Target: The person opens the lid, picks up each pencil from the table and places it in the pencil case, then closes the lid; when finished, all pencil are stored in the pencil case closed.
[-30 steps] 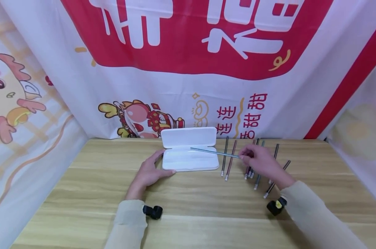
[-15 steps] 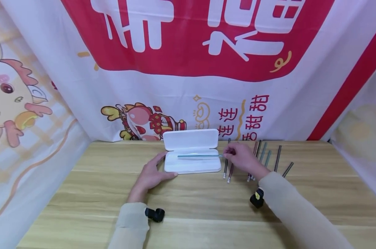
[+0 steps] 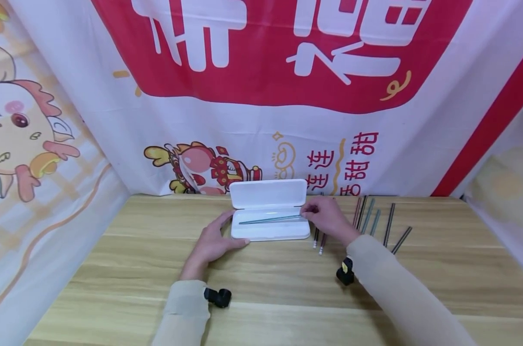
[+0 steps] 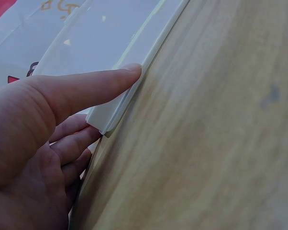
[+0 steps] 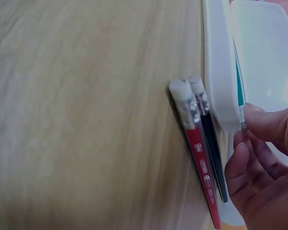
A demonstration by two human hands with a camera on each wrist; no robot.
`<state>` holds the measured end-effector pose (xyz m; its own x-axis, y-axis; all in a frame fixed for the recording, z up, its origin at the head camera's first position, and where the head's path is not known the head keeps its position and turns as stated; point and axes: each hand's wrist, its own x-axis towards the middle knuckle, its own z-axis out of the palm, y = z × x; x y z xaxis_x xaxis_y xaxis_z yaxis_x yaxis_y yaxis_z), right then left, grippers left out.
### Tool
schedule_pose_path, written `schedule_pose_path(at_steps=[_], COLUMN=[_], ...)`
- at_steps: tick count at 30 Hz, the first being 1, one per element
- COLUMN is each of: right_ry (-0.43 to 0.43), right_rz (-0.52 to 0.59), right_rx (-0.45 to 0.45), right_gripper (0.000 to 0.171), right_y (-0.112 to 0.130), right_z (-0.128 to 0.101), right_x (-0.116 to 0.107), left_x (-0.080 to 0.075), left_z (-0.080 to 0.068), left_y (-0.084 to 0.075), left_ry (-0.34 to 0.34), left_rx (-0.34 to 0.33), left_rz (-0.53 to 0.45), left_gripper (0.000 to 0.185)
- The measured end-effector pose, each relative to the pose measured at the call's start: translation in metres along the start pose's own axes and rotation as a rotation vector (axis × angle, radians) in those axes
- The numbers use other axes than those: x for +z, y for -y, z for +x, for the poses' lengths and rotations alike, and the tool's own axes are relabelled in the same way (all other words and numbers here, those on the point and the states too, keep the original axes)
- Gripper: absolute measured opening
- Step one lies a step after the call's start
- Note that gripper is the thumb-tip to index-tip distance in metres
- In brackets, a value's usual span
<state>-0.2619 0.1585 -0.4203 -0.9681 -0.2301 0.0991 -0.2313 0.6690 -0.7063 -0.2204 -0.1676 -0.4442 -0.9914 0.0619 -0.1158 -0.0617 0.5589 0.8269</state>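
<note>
Head view: the right hand (image 3: 326, 218) pinches the end of a teal pencil (image 3: 270, 220) lying along the tray of the open white case (image 3: 270, 229), at the table's twelve o'clock. The left hand (image 3: 214, 242), fingers relaxed, steadies the case from nine o'clock.

Left wrist view: the thumb (image 4: 94, 86) presses the case corner; keep that brace.

Right wrist view: fingertips (image 5: 259, 125) grip the pencil's ferrule at the case rim; lower it flat, clear of the red pencil (image 5: 196, 148) and black pencil (image 5: 210, 139) beside.

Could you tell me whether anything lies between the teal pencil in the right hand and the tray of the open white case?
Nothing visible does. The right hand pinches the teal pencil by its end, and its length already lies across the open white case, whose lid stands back. The left hand rests at the case's left end, clear of the pencil.
</note>
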Motion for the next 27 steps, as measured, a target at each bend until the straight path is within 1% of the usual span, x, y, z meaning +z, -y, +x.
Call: schedule_pose_path(at_steps=[4,9,14,18,25,27], right_ry=[0.002,0.03,0.054,0.068,0.091,0.094], right_rz=[-0.001,-0.014,-0.013,-0.027,-0.079,-0.088], right_rx=[0.031,0.047,0.082,0.084,0.046,0.047], right_gripper=[0.009,0.008,0.01,0.01,0.011,0.011], right_y=[0.002,0.007,0.009,0.009,0.01,0.01], right_z=[0.001,0.001,0.002,0.004,0.005,0.005], right_x=[0.004,0.007,0.008,0.008,0.008,0.008], left_x=[0.0,0.0,0.0,0.0,-0.001,-0.001], left_z=[0.0,0.001,0.0,0.0,0.0,-0.001], left_y=[0.0,0.001,0.001,0.0,0.0,0.0], left_ry=[0.003,0.004,0.005,0.002,0.001,0.001], left_rx=[0.004,0.013,0.013,0.007,0.004,0.001], left_rz=[0.002,0.002,0.001,0.001,0.007,0.005], left_gripper=[0.095,0.094,0.094,0.093,0.092,0.092])
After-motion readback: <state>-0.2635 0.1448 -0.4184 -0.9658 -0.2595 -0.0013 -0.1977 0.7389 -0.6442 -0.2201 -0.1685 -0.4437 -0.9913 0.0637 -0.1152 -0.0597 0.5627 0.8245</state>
